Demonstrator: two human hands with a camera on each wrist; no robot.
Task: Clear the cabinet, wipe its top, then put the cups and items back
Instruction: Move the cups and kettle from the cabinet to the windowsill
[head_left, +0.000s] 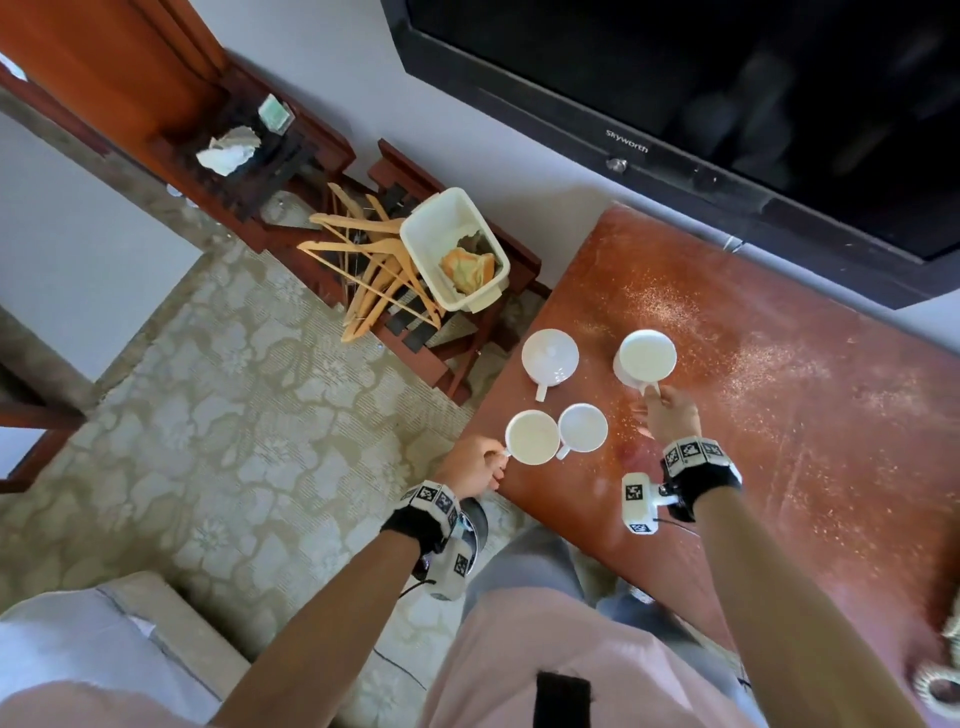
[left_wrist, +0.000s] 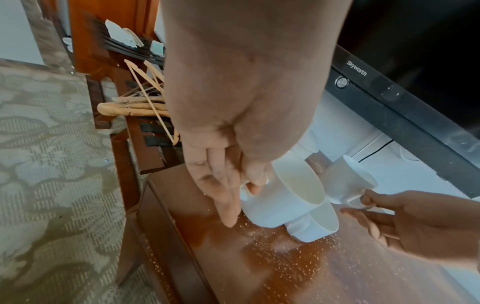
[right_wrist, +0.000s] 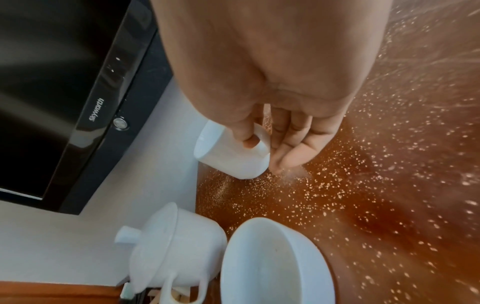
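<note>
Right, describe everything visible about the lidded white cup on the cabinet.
The lidded white ceramic cup stands upright near the left edge of the reddish-brown wooden cabinet top, at the back of the group of cups. A round white lid with a small knob covers it, and its loop handle points toward the person. It looks glossy and clean. Neither hand touches it. Pale crumbs are scattered across the top beside it.

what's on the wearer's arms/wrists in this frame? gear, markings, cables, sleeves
Forearms bare, no sleeves in view. Each wrist carries a black strap ringed with white blocks printed with black square fiducial markers. A white camera unit with markers hangs off the right strap, a grey-and-black one off the left. A thin dark cable trails from each. Hands bare, no gloves.
</note>
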